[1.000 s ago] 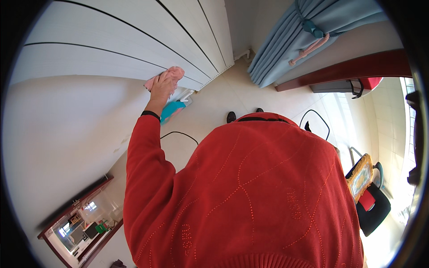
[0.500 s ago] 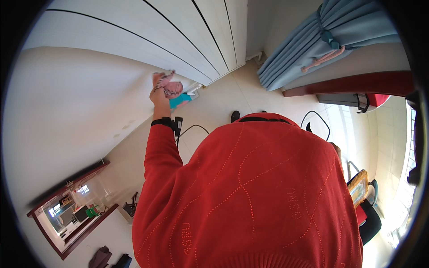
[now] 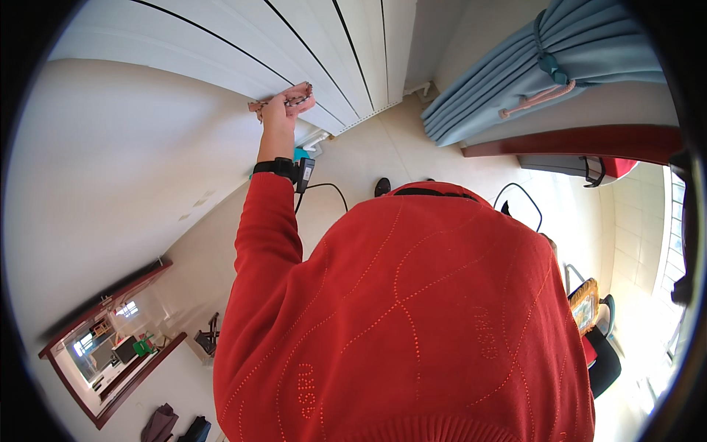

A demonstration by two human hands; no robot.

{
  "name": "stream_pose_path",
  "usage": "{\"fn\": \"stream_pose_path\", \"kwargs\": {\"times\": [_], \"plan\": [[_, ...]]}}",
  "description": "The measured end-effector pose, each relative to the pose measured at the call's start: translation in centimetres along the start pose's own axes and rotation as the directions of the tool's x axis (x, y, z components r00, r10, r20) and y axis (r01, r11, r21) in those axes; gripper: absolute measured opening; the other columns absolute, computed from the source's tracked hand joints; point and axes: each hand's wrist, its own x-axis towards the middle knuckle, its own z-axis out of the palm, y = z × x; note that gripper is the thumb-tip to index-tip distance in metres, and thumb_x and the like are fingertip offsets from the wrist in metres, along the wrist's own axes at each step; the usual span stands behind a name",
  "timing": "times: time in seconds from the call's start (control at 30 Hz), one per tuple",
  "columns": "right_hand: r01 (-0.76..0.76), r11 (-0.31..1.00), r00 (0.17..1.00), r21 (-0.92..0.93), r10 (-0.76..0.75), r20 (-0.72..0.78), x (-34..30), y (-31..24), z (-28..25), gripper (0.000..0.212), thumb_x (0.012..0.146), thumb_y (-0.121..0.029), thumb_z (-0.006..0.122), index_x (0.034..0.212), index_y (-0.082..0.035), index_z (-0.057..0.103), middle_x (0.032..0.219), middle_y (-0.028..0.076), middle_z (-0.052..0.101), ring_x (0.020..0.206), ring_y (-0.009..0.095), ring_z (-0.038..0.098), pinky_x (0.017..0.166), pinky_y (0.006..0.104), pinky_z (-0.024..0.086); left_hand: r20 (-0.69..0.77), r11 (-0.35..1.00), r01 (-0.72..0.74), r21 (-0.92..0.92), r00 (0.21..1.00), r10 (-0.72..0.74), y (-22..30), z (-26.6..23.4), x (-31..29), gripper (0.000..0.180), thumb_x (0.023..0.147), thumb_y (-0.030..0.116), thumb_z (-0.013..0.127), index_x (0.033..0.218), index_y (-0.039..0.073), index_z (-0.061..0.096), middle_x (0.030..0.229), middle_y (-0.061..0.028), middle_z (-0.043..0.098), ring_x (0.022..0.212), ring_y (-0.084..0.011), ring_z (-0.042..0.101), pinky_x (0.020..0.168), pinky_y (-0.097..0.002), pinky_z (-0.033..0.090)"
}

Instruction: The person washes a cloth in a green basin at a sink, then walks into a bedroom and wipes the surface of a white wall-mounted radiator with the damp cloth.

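Observation:
My left hand (image 3: pixel 276 109) is closed around a pink cloth (image 3: pixel 298 98) with a dark patterned edge. Hand and cloth are at the edge of a white radiator (image 3: pixel 317 59) with long dark gaps between its panels, where it meets the white wall (image 3: pixel 132 140). A black band with a small dark box sits on my left wrist. Of my right hand (image 3: pixel 549 240) only a skin-toned sliver shows past my red sweater; its fingers are hidden.
A teal thing (image 3: pixel 300 153) lies low by the wall, beyond my wrist. Black cables (image 3: pixel 331 186) hang on both sides of me. At right are a tied blue curtain (image 3: pixel 486 88), a dark red ledge (image 3: pixel 567 140) and a chair (image 3: pixel 605 361). A framed mirror (image 3: pixel 110 346) stands lower left.
My left hand has moved up and slightly right with the pink cloth, from beside the wall onto the radiator's edge. Less of the teal thing shows now.

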Motion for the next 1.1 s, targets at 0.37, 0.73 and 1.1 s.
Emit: {"fn": "stream_pose_path", "kwargs": {"times": [0.37,0.73,1.1], "plan": [[-0.076,0.996,0.996,0.040,0.077,-0.044,-2.6,0.4,0.5,0.026,0.083,-0.009,0.064,0.106,0.003,0.066,0.078,0.011,0.068,0.074,0.019,0.065,0.066,0.0322,0.052,0.086,0.981,-0.014,0.195,0.996,-0.003,-3.3,0.5,0.7,0.039,0.076,-0.006,0.038,0.107,-0.019,0.057,0.102,-0.0241,0.065,0.101,-0.0303,0.061,0.086,-0.0309,0.049],[-0.182,0.974,0.975,0.135,0.197,-0.107,-7.0,1.2,2.2,0.026,0.083,-0.009,0.065,0.105,0.003,0.066,0.077,0.010,0.068,0.073,0.017,0.064,0.066,0.0317,0.051,0.343,0.824,-0.250,0.508,0.936,0.073,-6.2,6.5,0.5,0.020,0.067,0.012,0.066,0.081,-0.002,0.063,0.073,0.0011,0.053,0.067,-0.0097,0.043,0.062,-0.0247,0.033],[-0.239,0.935,0.949,0.261,0.282,-0.142,-9.7,3.3,4.8,0.026,0.082,-0.010,0.066,0.105,0.003,0.066,0.077,0.009,0.067,0.072,0.016,0.064,0.065,0.0312,0.051,0.616,0.848,-0.317,0.424,0.788,-0.013,-5.9,19.4,1.7,0.049,0.081,0.007,0.050,0.128,-0.004,0.055,0.105,-0.0078,0.063,0.095,-0.0172,0.061,0.090,-0.0267,0.045]]}}
